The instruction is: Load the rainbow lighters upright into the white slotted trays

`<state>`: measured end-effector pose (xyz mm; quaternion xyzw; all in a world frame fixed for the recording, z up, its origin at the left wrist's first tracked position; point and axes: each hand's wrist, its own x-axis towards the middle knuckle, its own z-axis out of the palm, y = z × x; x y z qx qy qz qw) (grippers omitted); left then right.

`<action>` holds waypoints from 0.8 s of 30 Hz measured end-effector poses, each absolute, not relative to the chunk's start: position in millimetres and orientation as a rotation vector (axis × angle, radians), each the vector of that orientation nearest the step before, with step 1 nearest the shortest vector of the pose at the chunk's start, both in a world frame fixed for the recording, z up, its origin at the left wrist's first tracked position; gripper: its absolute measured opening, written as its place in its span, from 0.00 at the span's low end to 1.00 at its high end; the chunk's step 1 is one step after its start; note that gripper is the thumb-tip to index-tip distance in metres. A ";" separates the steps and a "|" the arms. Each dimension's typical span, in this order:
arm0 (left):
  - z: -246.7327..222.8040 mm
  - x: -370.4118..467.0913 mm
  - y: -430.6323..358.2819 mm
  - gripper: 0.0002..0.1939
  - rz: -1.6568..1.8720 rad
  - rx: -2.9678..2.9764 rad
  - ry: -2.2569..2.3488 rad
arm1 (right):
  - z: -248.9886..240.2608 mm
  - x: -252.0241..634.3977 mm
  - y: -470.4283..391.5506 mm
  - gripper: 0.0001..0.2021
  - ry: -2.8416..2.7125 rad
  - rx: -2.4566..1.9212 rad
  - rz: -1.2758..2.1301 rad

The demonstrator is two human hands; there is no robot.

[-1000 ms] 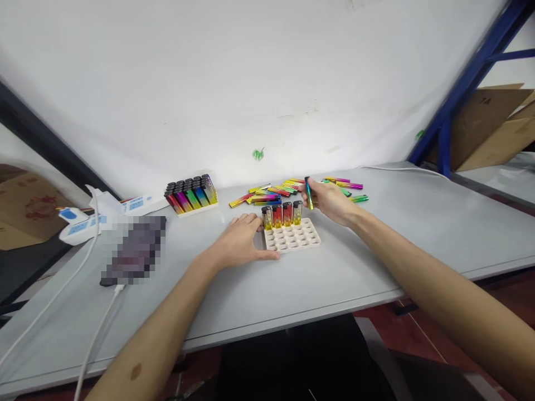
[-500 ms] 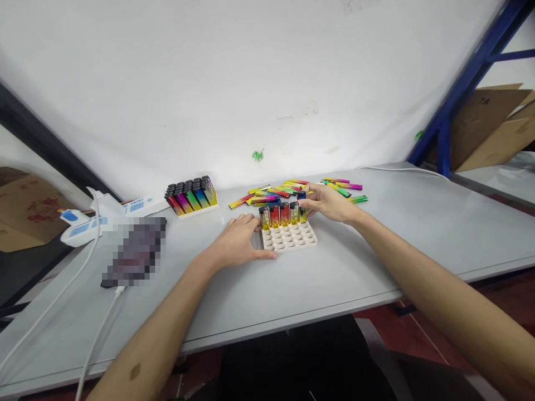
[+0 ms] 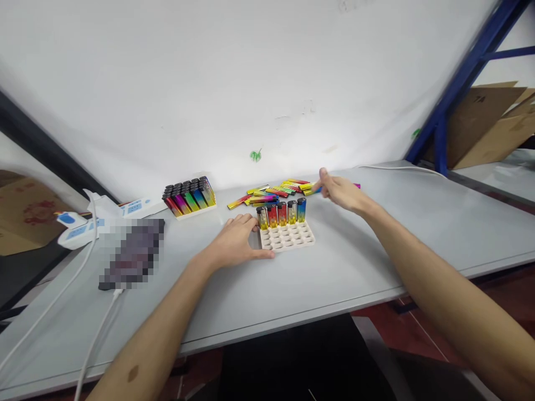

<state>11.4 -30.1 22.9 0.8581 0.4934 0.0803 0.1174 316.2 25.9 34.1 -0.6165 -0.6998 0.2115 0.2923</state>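
white tray (image 3: 293,245): flat on the worktop (image 3: 334,267), in front of the left hand's thumb and fingers
lighters (image 3: 282,214): five upright along the tray's far row, bluish one at the right end
left hand (image 3: 234,239): gripping the tray's left end, thumb at the near corner
right hand (image 3: 340,192): over the loose lighters (image 3: 261,199), thumb raised; cannot tell whether it grips one
filled rack (image 3: 199,212): back left, packed with black-topped lighters
power strip (image 3: 136,208): left, beside the rack
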 end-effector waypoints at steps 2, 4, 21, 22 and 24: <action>23.1 11.3 -30.2 0.34 0.236 2.508 1.442 | 33.3 323.8 29.7 0.34 -1.795 -1.996 0.282; 23.2 11.4 -30.4 0.34 0.237 2.506 1.442 | 31.1 326.8 32.3 0.29 -1.819 -2.252 0.154; 26.7 13.2 -33.2 0.34 0.212 2.499 1.454 | 25.5 314.1 29.4 0.23 -1.965 -2.349 0.090; 26.8 13.2 -33.3 0.34 0.210 2.501 1.455 | 25.7 311.0 28.3 0.23 -2.000 -2.323 0.100; 26.6 13.0 -33.2 0.34 0.210 2.506 1.457 | 24.9 305.1 27.0 0.21 -2.072 -2.252 0.136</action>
